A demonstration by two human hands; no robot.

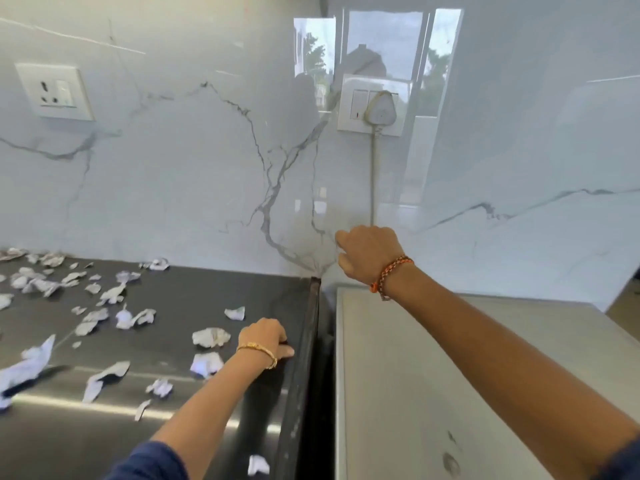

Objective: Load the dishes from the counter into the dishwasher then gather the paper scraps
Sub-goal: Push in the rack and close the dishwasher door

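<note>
Paper scraps (210,337) are seen scattered across the dark counter (194,296), mostly left of centre. The left hand (265,337) is rested near the counter's right edge, fingers curled, nothing visibly held. The right hand (369,252) is raised toward the marble wall (207,168); its grip cannot be told.
</note>
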